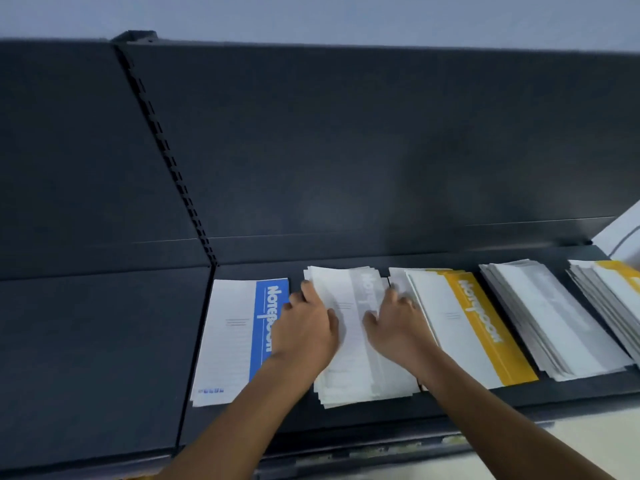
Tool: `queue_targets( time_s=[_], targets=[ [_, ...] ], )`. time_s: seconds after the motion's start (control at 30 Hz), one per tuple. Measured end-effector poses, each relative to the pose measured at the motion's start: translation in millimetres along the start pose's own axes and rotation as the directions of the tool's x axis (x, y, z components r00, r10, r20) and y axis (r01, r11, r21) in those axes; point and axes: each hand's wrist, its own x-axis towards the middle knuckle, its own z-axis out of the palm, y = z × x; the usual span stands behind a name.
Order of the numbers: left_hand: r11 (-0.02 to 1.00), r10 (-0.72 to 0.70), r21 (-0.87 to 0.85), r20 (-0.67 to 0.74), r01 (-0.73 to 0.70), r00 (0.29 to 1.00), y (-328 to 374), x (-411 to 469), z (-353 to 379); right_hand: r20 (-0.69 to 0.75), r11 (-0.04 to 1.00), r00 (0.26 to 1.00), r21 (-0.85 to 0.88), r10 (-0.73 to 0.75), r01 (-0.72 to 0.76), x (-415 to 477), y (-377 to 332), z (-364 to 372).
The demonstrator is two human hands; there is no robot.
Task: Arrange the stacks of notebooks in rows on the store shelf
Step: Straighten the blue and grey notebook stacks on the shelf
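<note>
A dark grey shelf (104, 341) with a slotted back panel (346, 150) runs beneath a pale wall (346, 15). Lower middle, the left hand (306, 327) and right hand (394, 323) grip the grey stack (349, 368) by its sides, thumbs on top, between the blue stack (228, 341) and yellow stack (460, 334).

We look from one head-worn wide-angle camera, forward and down onto the store shelf (104, 341), close above its row of notebook stacks (460, 327); the back panel (346, 150) fills the upper frame.
</note>
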Motion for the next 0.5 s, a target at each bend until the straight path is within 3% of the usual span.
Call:
queue_targets(
  time_s=[0.3, 0.4, 0.5],
  targets=[
    [0.914, -0.348, -0.164, 0.151, 0.371, 0.925, 35, 8, 14, 0.06, 0.992, 0.99, 0.021, -0.127, 0.126, 15, 17, 4],
    [0.906, -0.335, -0.199, 0.196, 0.372, 0.921, 29, 15, 6, 0.072, 0.989, 0.987, 0.048, -0.141, 0.137, 17, 20, -1],
    [0.938, -0.296, -0.124, 0.194, 0.322, 0.935, 33, 18, 5, 0.103, 0.988, 0.985, 0.074, -0.141, 0.133, 20, 23, -3]
  ],
)
